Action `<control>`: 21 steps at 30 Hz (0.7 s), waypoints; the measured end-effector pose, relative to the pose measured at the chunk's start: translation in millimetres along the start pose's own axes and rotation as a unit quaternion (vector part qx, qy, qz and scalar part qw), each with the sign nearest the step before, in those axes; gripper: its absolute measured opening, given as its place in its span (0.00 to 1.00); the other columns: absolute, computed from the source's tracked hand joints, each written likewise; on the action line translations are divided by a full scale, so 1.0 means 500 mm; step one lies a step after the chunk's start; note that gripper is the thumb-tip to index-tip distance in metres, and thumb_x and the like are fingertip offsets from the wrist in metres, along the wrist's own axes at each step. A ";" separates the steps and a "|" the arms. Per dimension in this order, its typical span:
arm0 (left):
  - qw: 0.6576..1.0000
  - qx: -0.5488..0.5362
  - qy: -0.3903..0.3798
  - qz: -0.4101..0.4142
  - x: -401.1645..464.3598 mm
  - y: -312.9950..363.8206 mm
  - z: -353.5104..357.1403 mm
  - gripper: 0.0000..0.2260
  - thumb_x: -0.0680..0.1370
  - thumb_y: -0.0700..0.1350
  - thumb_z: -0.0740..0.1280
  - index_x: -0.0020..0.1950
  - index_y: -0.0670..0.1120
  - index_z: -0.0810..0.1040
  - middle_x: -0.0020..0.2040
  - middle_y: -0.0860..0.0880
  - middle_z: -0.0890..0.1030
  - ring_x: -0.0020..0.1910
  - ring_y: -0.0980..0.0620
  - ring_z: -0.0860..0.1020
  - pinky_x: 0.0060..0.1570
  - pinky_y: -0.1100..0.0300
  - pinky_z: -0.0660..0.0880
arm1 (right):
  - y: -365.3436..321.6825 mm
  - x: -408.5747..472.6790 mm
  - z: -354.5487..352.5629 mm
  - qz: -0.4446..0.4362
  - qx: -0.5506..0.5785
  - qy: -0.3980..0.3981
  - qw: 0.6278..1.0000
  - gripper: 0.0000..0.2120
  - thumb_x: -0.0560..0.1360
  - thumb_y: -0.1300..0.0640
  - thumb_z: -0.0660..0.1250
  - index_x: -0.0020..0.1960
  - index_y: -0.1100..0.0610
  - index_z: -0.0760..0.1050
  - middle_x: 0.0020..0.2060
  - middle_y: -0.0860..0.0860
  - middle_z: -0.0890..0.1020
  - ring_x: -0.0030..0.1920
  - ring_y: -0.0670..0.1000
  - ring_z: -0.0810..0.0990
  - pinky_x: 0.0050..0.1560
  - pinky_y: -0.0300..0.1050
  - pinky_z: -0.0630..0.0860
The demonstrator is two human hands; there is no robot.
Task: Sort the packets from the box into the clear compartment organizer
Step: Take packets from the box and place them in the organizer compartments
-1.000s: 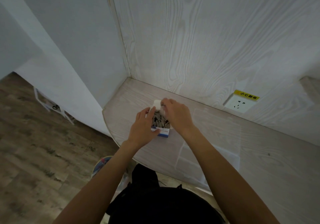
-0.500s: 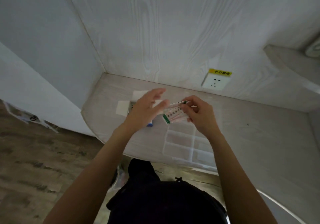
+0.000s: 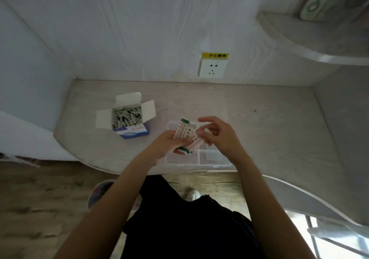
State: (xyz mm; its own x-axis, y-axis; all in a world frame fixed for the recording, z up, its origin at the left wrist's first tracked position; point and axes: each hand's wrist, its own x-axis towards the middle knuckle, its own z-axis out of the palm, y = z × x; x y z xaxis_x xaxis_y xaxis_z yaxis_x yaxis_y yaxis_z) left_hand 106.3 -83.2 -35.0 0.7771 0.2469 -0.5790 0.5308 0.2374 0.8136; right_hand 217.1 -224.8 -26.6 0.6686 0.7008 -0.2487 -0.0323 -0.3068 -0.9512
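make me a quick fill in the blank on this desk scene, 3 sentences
1. The open box sits on the desk to the ____ of the clear organizer.
2. The packets are held above the ____.
3. The yellow label is stuck just ____ the wall socket.

Missing words: left; organizer; above

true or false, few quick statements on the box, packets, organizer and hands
1. The box is open and holds packets. True.
2. The left hand holds a bunch of packets. True.
3. The box stands inside the organizer. False: it stands beside it on the desk, to the left.
4. Both hands are in the box. False: they are over the organizer.
5. A plug is in the socket. False: it is free.
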 end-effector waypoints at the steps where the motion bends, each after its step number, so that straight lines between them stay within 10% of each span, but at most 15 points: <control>1: 1.000 -0.017 0.007 -0.004 0.000 -0.009 0.001 0.02 0.75 0.39 0.68 0.46 0.45 0.79 0.36 0.51 0.83 0.35 0.56 0.82 0.37 0.64 0.79 | 0.008 0.000 0.000 0.011 0.000 -0.006 1.000 0.14 0.73 0.63 0.71 0.57 0.59 0.76 0.40 0.52 0.83 0.30 0.43 0.78 0.32 0.34 0.74; 13: 0.985 -0.083 0.149 0.032 -0.024 -0.084 -0.060 0.06 0.79 0.39 0.61 0.51 0.43 0.78 0.44 0.49 0.82 0.36 0.59 0.81 0.37 0.65 0.78 | 0.064 0.034 0.024 0.003 -0.168 0.060 0.984 0.05 0.75 0.65 0.66 0.49 0.59 0.79 0.42 0.53 0.82 0.29 0.40 0.79 0.31 0.28 0.73; 21: 0.973 -0.147 0.173 -0.032 -0.033 -0.089 -0.080 0.06 0.81 0.45 0.59 0.49 0.47 0.75 0.38 0.49 0.81 0.36 0.51 0.78 0.39 0.57 0.77 | 0.071 0.095 0.086 0.000 -0.307 0.135 0.942 0.07 0.78 0.57 0.63 0.50 0.56 0.79 0.46 0.51 0.82 0.46 0.50 0.79 0.43 0.37 0.69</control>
State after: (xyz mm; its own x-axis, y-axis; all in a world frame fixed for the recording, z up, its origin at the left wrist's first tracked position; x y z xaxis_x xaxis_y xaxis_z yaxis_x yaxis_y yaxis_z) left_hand 56.2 -60.4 -63.6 0.5576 0.5131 -0.6525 0.4150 0.5085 0.7545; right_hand 215.9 -174.7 -80.1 0.8354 0.5374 -0.1151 0.3483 -0.6797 -0.6455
